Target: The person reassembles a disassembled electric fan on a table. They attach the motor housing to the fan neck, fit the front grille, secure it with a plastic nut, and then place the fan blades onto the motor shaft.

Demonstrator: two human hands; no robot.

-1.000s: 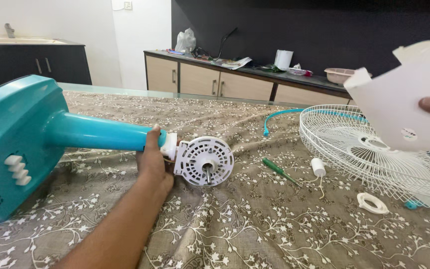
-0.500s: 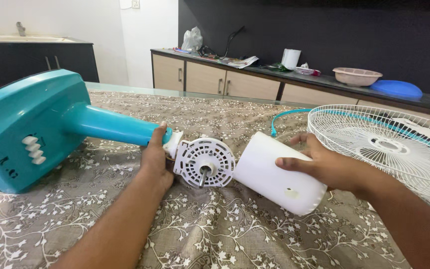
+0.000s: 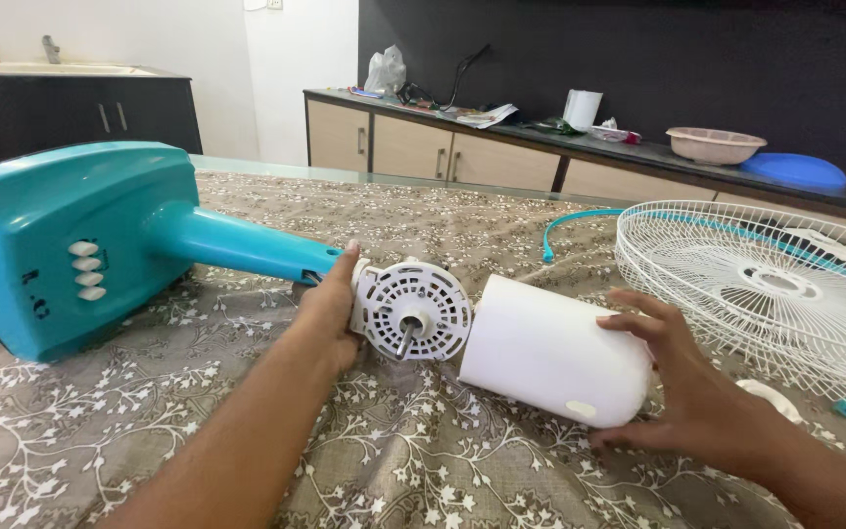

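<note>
A teal fan stand [image 3: 70,240] lies on its side on the patterned tablecloth [image 3: 198,421], its neck pointing right. At the neck's end is the white round fan motor [image 3: 411,310] with its shaft facing me. My left hand [image 3: 328,312] grips the joint between neck and motor. My right hand [image 3: 682,387] holds a white cylindrical motor cover [image 3: 552,351], its open end close against the motor's right side.
A white wire fan guard [image 3: 775,294] lies at the right with a teal rim strip [image 3: 570,223] behind it. A small white ring [image 3: 774,397] lies by my right wrist. A counter [image 3: 580,147] with a basin and clutter runs along the back wall.
My right hand brought the white cover down from the upper right to the motor, then shifted its grip to the cover's far end. The left hand slid towards the motor.
</note>
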